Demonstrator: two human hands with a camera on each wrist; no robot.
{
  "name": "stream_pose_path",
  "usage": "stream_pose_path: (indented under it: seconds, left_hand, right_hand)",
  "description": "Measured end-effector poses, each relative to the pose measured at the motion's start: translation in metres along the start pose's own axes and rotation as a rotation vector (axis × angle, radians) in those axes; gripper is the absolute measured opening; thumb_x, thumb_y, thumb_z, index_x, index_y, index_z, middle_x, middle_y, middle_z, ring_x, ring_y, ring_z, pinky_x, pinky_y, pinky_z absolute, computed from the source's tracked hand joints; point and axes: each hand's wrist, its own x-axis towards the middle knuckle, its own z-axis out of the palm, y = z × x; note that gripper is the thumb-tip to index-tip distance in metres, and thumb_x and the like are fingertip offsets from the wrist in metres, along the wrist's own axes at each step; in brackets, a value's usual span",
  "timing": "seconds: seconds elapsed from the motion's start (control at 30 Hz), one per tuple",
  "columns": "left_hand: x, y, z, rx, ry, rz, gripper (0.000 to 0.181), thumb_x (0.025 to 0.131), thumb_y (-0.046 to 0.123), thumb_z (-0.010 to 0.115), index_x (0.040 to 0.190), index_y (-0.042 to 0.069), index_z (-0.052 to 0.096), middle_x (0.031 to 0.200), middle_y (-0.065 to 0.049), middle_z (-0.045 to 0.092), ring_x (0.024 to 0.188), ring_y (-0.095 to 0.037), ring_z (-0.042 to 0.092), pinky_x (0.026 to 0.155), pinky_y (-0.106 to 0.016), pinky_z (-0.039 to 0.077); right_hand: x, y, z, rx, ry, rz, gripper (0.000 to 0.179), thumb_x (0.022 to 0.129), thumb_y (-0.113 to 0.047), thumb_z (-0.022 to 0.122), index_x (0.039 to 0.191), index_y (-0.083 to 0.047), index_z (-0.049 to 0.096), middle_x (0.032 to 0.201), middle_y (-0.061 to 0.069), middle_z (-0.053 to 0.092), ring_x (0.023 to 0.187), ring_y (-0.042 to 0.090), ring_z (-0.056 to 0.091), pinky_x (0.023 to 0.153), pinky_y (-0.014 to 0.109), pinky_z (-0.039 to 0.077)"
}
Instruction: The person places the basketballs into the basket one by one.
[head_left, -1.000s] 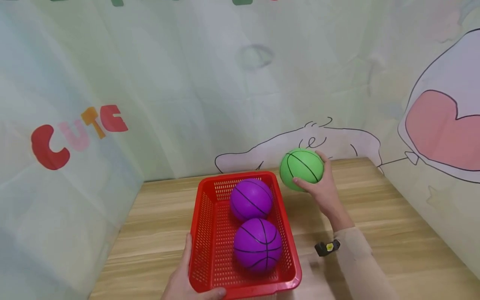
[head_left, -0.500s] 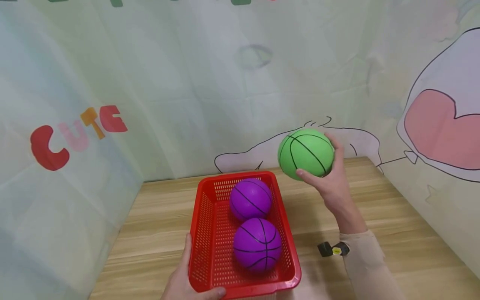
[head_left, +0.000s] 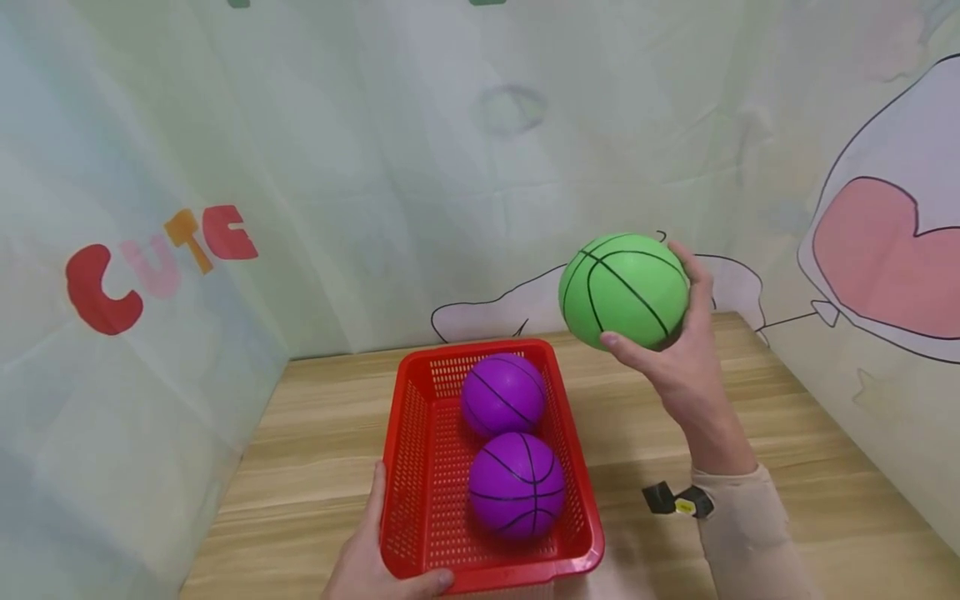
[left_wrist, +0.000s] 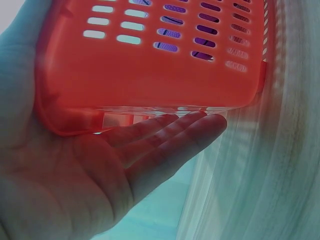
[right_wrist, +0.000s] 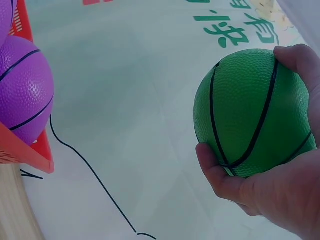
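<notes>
A green ball with black basketball lines is held in the air by my right hand, right of the red basket's far end. In the right wrist view, thumb and fingers curve round the ball. My left hand holds the near left corner of the red plastic basket, its thumb over the rim. In the left wrist view, the left hand's fingers lie fairly straight along the basket's outside. Inside the basket sit two purple balls, a far one and a near one.
The basket stands on a wood-grain table. Printed cloth walls enclose the table at the back and on both sides. A small black device is strapped at the right wrist.
My right hand has raised the green ball off the table area and brought it closer and slightly right. The left hand and basket have stayed in place.
</notes>
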Motion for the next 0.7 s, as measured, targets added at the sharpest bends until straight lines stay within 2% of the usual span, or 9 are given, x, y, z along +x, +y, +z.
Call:
stream_pose_path:
  seconds: [0.3,0.7]
  left_hand:
    - [-0.002,0.003,0.003,0.013,0.026,0.008,0.143,0.081,0.027,0.103,0.171,0.064,-0.003,0.153,-0.015,0.058,0.118,-0.032,0.075,0.094,-0.045,0.069]
    - [-0.007,0.006,0.005,0.092,0.085,0.039,0.149,0.076,0.029,0.106,0.173,0.059,-0.004,0.154,-0.016,0.058,0.114,-0.029,0.074,0.092,-0.039,0.068]
  right_hand:
    - [-0.001,-0.006,0.011,0.043,-0.036,0.003,0.115,0.082,0.004,0.093,0.169,-0.042,0.034,0.17,0.003,0.036,0.145,0.037,0.049,0.102,0.032,0.062]
    - [-0.003,-0.004,0.038,0.112,-0.127,0.009,0.117,0.081,0.004,0.093,0.169,-0.042,0.033,0.169,0.003,0.038,0.145,0.038,0.052,0.101,0.038,0.065]
